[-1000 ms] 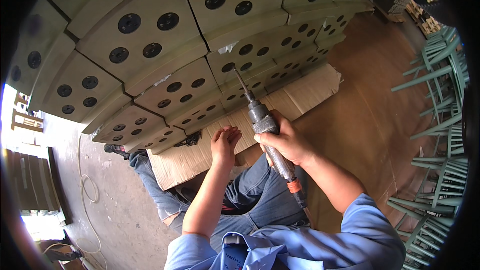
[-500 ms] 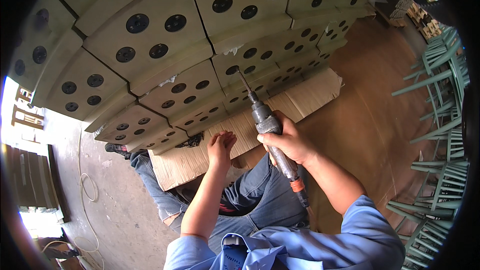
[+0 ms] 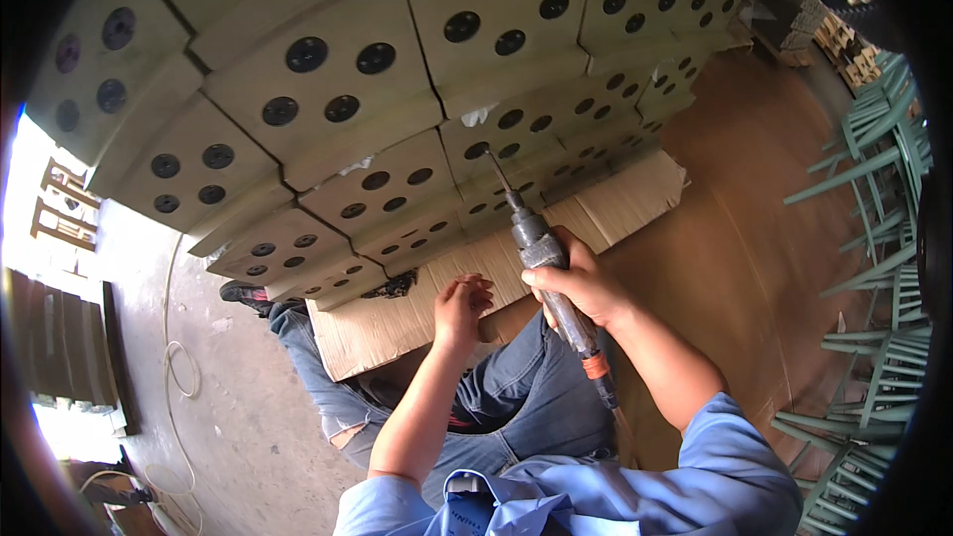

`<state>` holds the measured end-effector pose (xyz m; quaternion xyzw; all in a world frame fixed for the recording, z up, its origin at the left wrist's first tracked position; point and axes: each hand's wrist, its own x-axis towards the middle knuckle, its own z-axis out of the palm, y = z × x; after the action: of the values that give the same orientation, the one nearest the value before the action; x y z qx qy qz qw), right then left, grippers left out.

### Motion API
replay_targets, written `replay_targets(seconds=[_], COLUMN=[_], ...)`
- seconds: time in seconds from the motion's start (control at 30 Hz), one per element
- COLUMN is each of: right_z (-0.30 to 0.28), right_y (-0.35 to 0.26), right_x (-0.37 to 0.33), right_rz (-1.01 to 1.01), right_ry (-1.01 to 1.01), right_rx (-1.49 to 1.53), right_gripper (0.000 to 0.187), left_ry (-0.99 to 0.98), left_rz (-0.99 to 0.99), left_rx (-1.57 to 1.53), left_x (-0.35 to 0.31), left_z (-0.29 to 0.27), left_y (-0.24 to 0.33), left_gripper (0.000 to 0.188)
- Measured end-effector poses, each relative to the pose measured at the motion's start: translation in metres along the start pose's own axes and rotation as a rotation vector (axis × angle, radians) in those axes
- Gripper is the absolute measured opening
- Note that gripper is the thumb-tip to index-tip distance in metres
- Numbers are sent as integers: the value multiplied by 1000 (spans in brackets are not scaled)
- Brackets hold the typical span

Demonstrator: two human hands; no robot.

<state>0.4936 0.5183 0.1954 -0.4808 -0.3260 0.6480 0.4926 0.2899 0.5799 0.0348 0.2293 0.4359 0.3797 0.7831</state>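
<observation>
One driver (image 3: 533,231), right grip (image 3: 578,285) clamped round it; left grip (image 3: 463,306) loosely apart. Brown floor (image 3: 720,278) open beyond cardboard's (image 3: 635,189) edge

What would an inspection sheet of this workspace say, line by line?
Surface: floor with flattened cardboard on it.
Job's things: stacked greenish pieces bearing round black discs; power tool, its tip at one disc, contact unclear.
Clutter: dark thing by the cardboard, hard to identify.
Grippers (hands): right hand grips the power tool, left hand looks empty.
Cables: pale cable or hose looped on the floor.
Surroundings: green spindled furniture at right.
</observation>
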Motion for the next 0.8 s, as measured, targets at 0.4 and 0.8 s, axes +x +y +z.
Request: replay_targets(seconds=[0.4,0.8], right_z=[15,1], right_y=[75,174], right_x=[-73,-87], right_rz=[77,167], right_ry=[-107,-10], right_rx=[-112,-18], right_gripper=[57,52], left_ry=[195,254], left_rz=[670,859], left_rx=[1018,1468], left_x=[26,34], left_z=[-72,-124], left_y=[1,18], left_gripper=[16,15])
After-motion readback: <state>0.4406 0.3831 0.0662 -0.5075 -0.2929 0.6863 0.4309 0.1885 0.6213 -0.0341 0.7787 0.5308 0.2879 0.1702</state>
